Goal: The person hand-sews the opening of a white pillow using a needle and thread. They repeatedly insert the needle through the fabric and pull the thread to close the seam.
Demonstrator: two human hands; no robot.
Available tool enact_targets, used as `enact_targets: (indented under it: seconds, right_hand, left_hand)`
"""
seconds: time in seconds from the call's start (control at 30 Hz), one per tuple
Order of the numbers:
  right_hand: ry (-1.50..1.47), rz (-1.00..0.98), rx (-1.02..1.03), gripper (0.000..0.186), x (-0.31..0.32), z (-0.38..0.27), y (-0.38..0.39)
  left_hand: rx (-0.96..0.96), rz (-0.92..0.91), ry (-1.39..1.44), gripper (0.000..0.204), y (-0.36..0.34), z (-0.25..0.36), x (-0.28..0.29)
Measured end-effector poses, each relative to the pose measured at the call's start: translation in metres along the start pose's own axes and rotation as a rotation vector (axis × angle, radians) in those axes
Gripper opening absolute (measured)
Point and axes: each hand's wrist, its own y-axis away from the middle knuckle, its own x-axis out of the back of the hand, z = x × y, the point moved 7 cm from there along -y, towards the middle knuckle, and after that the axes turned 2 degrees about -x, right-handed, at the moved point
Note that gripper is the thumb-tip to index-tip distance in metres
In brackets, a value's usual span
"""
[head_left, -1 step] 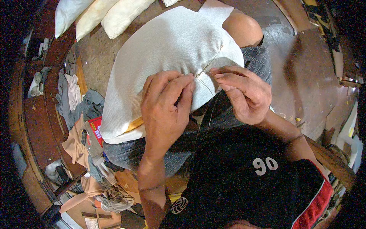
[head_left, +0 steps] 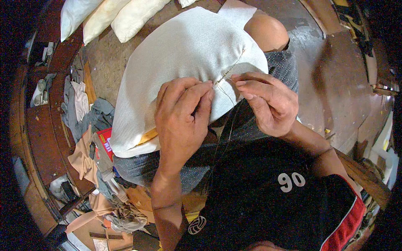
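Pinching the pale grey woven-fabric cushion (head_left: 167, 58), the left hand (head_left: 181, 119) sits beside its stitched seam (head_left: 231, 69); the right hand (head_left: 270, 102), fingertips narrowed, is beside thin tan thread (head_left: 229, 97), its hold unclear. Nothing visibly differs from just before, so stitching seems unadvanced. The cushion lies across dark speckled shorts (head_left: 136, 168), long axis running far right to its pointed near-left corner.

I'd call my surroundings a sewing or upholstery workshop: the cushion (head_left: 180, 50) on my lap has a hand-stitched seam (head_left: 230, 70) with thread (head_left: 231, 127) trailing from it, and more stuffed pillows (head_left: 138, 16) lie ahead. Cloth scraps (head_left: 83, 162) are heaped at my left beside brown shelving (head_left: 44, 125), and the floor (head_left: 341, 83) is scuffed and stained.
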Motion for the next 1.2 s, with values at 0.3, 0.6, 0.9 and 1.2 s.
enact_targets:
  seconds: [0.3,0.6,0.9,1.2]
  right_hand:
    - [0.018,0.057,-0.017,0.019,-0.001,0.002,-0.001]
    - [0.011,0.102,-0.116,0.014,0.0,0.005,0.001]
    - [0.009,0.078,-0.06,0.013,-0.001,0.004,-0.002]
    - [0.042,0.054,-0.075,0.014,-0.003,0.002,-0.001]
  left_hand:
    - [-0.011,0.006,-0.011,0.013,0.001,-0.001,0.0]
    - [0.008,-0.018,-0.02,0.015,0.002,-0.001,0.0]
    - [-0.018,0.004,-0.029,0.014,0.002,0.0,0.0]
    - [0.029,-0.03,-0.04,0.017,0.003,-0.001,0.0]
